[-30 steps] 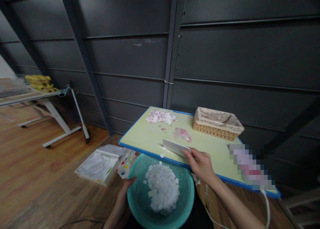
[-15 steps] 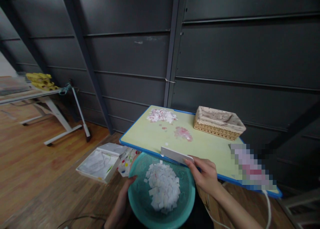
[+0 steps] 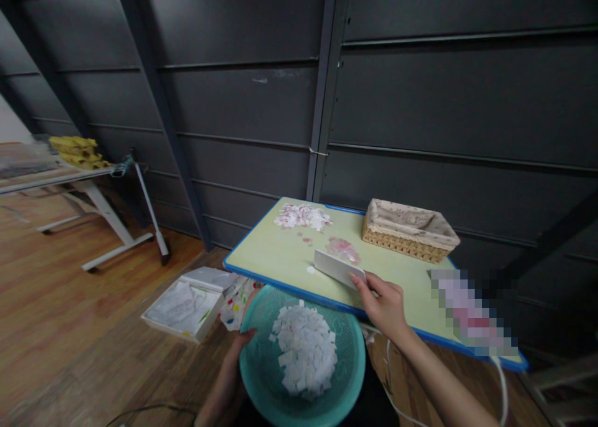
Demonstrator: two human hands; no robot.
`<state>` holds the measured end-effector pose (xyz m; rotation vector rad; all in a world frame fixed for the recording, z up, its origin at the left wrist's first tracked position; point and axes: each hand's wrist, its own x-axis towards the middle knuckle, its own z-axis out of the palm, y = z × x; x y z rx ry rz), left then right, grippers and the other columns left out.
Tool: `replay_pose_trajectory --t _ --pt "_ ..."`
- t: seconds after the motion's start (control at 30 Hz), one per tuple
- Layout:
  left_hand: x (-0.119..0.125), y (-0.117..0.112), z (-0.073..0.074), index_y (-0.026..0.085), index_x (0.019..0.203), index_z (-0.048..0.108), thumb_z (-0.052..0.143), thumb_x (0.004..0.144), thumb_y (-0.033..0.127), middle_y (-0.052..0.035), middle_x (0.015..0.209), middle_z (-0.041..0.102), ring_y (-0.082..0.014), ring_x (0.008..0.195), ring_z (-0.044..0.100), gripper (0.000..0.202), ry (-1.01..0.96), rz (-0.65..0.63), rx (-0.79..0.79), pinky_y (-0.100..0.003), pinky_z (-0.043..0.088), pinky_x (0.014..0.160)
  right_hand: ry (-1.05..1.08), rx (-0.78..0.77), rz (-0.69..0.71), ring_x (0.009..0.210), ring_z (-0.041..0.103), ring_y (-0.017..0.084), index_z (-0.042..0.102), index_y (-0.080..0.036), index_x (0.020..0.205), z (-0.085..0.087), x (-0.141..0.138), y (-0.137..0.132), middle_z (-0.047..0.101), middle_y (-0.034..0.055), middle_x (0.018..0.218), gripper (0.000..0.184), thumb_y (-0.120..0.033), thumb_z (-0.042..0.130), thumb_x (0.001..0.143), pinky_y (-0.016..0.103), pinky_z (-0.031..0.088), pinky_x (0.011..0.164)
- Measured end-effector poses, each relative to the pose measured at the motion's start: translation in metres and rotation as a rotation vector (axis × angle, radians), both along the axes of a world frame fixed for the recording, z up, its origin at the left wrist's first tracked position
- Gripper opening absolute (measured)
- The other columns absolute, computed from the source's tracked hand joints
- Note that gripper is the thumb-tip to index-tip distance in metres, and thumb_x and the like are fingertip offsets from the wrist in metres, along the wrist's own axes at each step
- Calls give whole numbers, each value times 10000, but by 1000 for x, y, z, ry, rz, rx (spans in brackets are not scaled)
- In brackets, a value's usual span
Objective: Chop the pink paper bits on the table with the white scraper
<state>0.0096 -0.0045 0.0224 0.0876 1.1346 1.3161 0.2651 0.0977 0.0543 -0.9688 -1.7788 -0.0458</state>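
Note:
My left hand (image 3: 236, 352) grips the left rim of a green plastic basket (image 3: 256, 377), its thumb over the edge. Inside the basket lies a heap of small white pieces (image 3: 306, 352). My right hand (image 3: 384, 302) is closed on one end of a flat white scraper (image 3: 334, 268), held over the near part of the pale yellow table (image 3: 261, 246). Just left of the scraper sits a small white piece (image 3: 311, 269). Beyond it are a pinkish patch (image 3: 343, 250) and a spread pile of white and pink pieces (image 3: 303, 216).
A wicker basket with a cloth lining (image 3: 406, 246) stands at the table's back right. A blurred-out object (image 3: 471, 312) lies at the right end, with a white cord. On the floor at left is an open white box (image 3: 184, 309). A dark panelled wall (image 3: 247, 103) rises behind.
My right hand has moved the scraper forward, from the table's near edge to farther over its surface. My left hand and the green basket have stayed in place.

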Motion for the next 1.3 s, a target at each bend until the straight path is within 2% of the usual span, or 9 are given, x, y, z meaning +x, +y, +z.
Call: replay_pose_trajectory --t 0.17,0.27,0.4,0.53,0.7,0.87,1.07,1.17,1.3 --pt "-4 1 -9 70 1244 553 649 757 278 -68 689 777 -324 925 704 538 -19 -58 -9 -441 556 836 -41 16 54 591 667 141 705 -163 878 -7 1 -3 738 51 766 136 -213 579 867 200 492 565" --pt "-6 2 -11 91 1233 563 669 743 260 -62 729 786 -330 917 705 529 -34 -67 -9 -438 554 839 -42 -46 95 598 664 141 707 -165 898 -8 -2 -4 737 47 771 151 -219 568 876 203 492 577" --pt "-7 3 -13 102 1224 578 692 726 279 -59 744 789 -329 898 709 541 -1 -74 2 -435 548 859 6 -159 127 519 594 111 697 -162 800 -1 -7 0 692 13 667 193 -270 560 882 191 443 519" --pt "-6 3 -15 121 1267 550 680 739 292 -84 897 791 -326 955 695 569 -28 -71 10 -446 541 884 79 -141 12 466 500 89 648 -150 677 7 -6 10 577 -13 542 287 -329 552 879 185 369 463" --pt "-6 1 -16 103 1364 439 696 730 277 -78 928 789 -312 1043 659 706 -42 -72 40 -405 523 923 34 -121 -63 425 408 63 590 -150 604 12 -1 17 445 -45 479 346 -344 532 885 179 315 438" --pt "-7 4 -14 96 1401 386 661 751 254 -113 1040 762 -310 1055 652 723 -85 -54 -6 -438 496 959 18 -49 -50 413 439 61 616 -150 617 12 -3 9 505 -38 479 314 -317 558 877 172 345 449" --pt "-5 3 -15 158 1387 423 683 730 277 -93 1003 775 -317 1038 661 717 6 -17 10 -471 498 948 0 33 57 489 597 108 702 -156 771 10 -13 4 692 20 634 189 -263 580 868 186 457 526" --pt "-4 2 -10 167 1364 453 679 741 285 -93 1035 767 -323 1036 661 673 8 -19 6 -471 508 937 -7 -19 97 563 653 139 722 -173 842 6 -21 4 730 45 725 189 -262 560 880 208 498 567" --pt "-5 2 -6 115 1312 498 682 741 313 -109 1037 764 -340 1043 656 632 -80 -74 -38 -451 524 918 -42 -105 136 638 680 174 729 -201 906 1 -26 1 742 65 795 223 -299 529 894 247 525 605"
